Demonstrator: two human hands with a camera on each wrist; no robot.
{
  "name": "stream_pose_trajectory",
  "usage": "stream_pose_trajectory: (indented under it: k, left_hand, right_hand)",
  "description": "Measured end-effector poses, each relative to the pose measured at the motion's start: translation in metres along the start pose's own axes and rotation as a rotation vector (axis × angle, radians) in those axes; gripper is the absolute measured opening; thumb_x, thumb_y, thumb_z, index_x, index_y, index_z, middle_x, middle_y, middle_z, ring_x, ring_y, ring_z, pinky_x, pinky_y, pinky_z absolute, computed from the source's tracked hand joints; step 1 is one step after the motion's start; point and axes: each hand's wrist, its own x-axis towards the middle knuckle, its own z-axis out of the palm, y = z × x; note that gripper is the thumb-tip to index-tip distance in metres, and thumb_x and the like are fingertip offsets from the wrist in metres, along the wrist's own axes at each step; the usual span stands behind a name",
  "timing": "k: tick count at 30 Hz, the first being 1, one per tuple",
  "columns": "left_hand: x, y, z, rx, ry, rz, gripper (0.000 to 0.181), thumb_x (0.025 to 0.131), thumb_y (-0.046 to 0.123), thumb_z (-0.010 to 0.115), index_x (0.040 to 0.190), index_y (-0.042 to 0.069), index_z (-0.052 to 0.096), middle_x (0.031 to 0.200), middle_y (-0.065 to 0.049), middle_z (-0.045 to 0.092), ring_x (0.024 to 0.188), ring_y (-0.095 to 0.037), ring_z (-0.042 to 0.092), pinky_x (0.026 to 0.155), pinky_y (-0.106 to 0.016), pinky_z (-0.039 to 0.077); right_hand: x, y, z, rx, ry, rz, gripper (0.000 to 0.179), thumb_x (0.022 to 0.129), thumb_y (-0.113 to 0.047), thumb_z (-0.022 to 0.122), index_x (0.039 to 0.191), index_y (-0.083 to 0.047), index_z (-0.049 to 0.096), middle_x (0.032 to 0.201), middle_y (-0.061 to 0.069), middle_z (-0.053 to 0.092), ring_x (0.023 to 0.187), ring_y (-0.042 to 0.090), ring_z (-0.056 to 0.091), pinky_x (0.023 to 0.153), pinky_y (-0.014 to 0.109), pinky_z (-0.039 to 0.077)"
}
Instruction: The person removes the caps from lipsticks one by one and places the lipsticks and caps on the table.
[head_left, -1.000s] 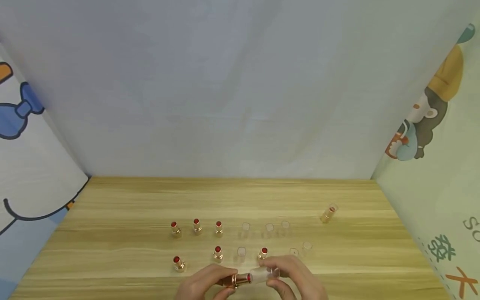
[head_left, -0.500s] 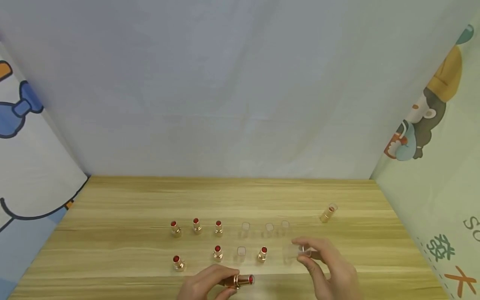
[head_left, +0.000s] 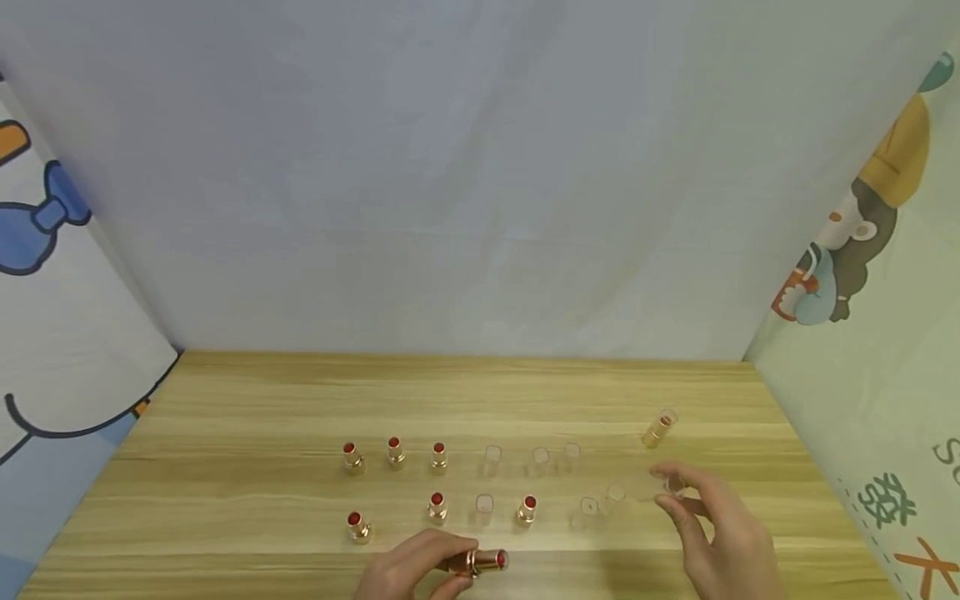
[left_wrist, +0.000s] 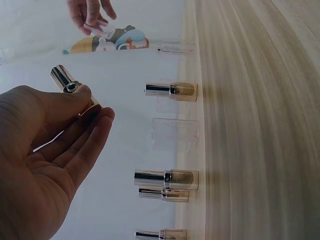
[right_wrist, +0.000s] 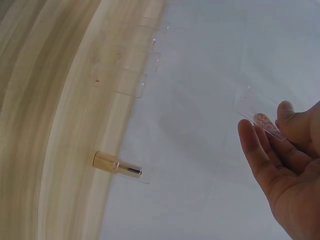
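Observation:
My left hand pinches a gold lipstick at its base, its uncapped red tip pointing right. In the left wrist view the lipstick's shiny metal tube rises beyond the thumb and fingertips, above the table. Farther right, my right hand holds a clear lipstick cap between thumb and fingers. Lettering shows on the transparent cap in the right wrist view. A capped lipstick stands just beyond that hand.
Several uncapped lipsticks stand upright on the wooden table, among them one at front left and one near the middle. Several clear caps stand there too, including one between lipsticks and another farther right. Cloth walls surround the table.
My right hand has moved right with the clear cap, away from the lipstick's tip, toward the capped lipstick. The left hand has stayed in place, holding the lipstick.

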Motion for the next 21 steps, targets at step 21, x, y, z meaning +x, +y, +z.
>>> stream_pose_trajectory:
  k: [21]
  left_hand:
    - [-0.001, 0.003, -0.002, -0.015, 0.0, -0.048, 0.042, 0.075, -0.007, 0.087, 0.112, 0.006, 0.074, 0.097, -0.001, 0.076, 0.084, -0.004, 0.074, 0.076, -0.008, 0.058]
  right_hand:
    - [-0.03, 0.042, 0.005, -0.219, -0.195, 0.162, 0.044, 0.069, 0.014, 0.086, 0.108, 0.001, 0.069, 0.093, 0.005, 0.073, 0.08, 0.01, 0.061, 0.061, 0.013, 0.054]
